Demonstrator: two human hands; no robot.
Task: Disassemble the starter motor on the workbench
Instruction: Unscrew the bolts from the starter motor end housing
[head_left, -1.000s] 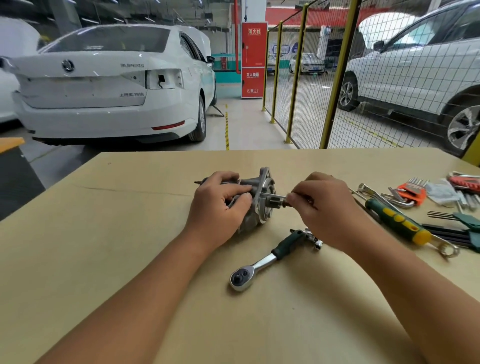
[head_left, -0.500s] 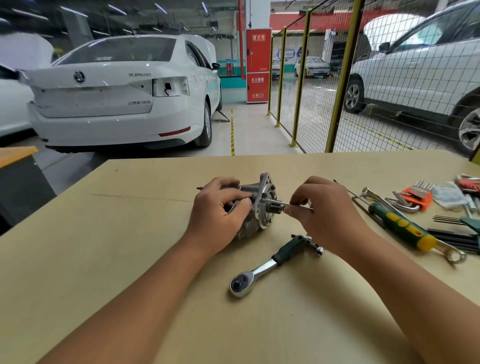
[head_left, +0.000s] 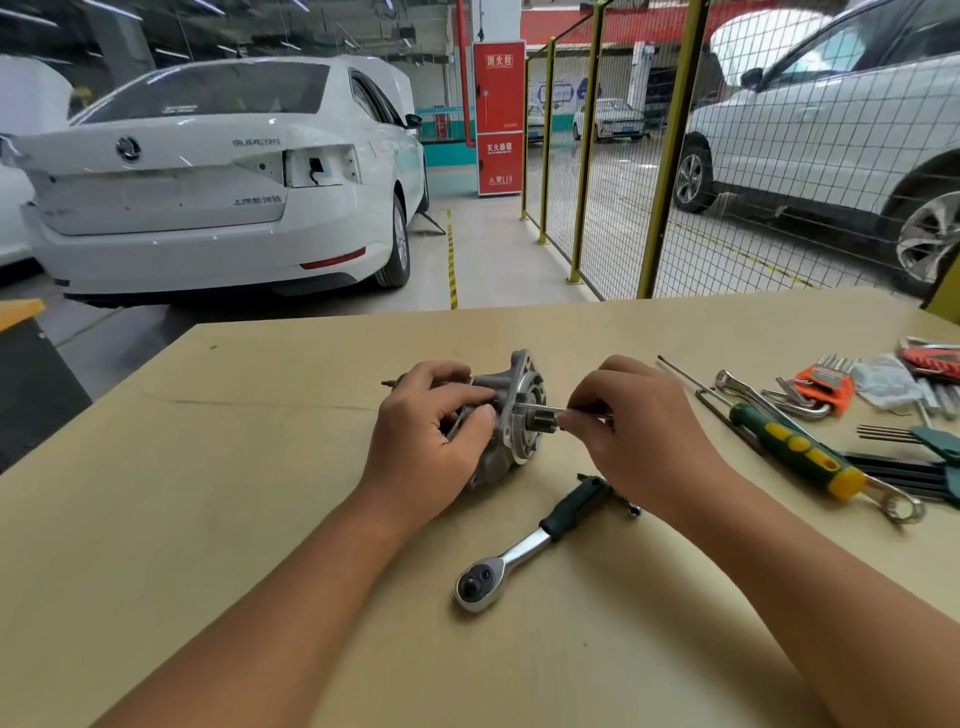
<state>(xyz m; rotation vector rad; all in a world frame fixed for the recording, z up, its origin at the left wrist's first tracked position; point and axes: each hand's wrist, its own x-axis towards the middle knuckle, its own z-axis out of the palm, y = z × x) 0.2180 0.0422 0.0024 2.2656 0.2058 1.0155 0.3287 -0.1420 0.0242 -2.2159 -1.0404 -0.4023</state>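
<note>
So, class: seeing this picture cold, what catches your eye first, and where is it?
Mid-bench, two hands work a starter motor: the left hand grips its body, the right hand pinches a thin bolt at its flange. A ratchet wrench lies just in front.
</note>
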